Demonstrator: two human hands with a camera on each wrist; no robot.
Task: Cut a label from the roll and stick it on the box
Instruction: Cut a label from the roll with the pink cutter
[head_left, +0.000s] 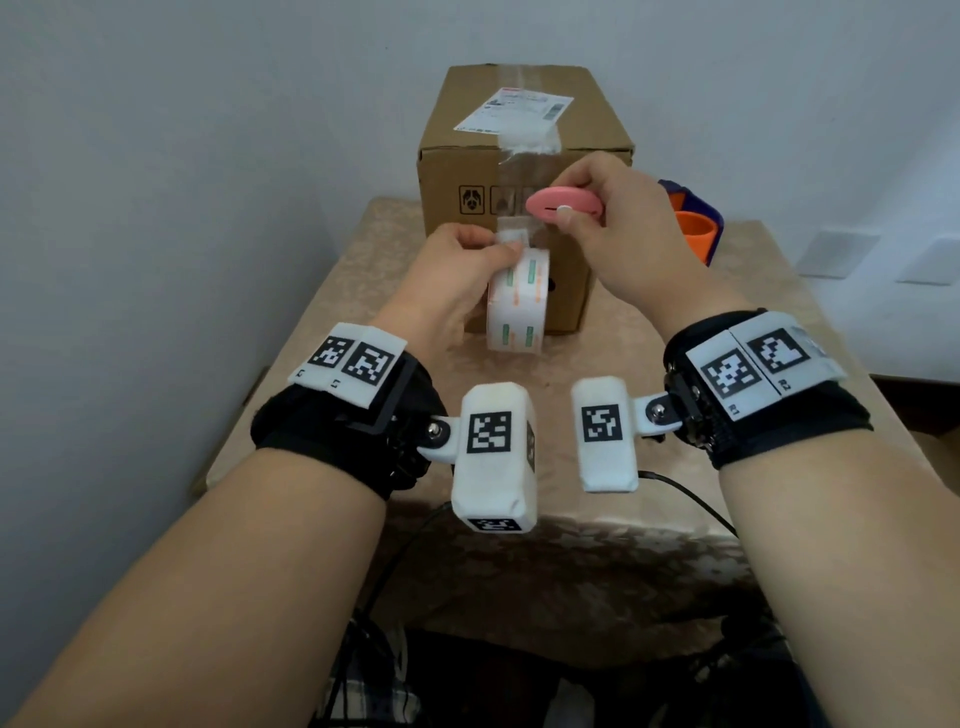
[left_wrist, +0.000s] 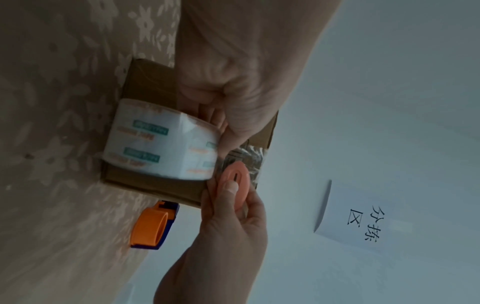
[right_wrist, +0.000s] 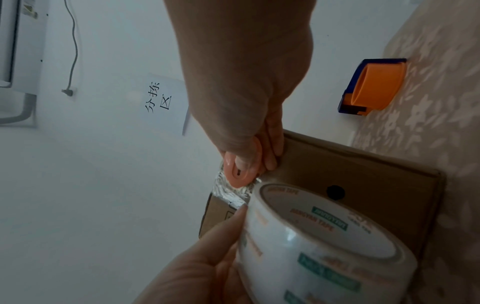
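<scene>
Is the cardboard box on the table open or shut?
Shut. The cardboard box has its top flaps flat, with clear tape over the seam and a shipping label stuck on top.

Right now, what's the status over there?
Left hand holds roll. Right hand pinches pink cutter by the pulled strip. Box behind; nothing blocking.

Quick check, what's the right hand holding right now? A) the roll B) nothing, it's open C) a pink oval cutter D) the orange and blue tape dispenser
C: the right hand pinches the pink oval cutter in front of the box, while the left hand holds the roll; the orange and blue tape dispenser sits untouched on the table.
</scene>
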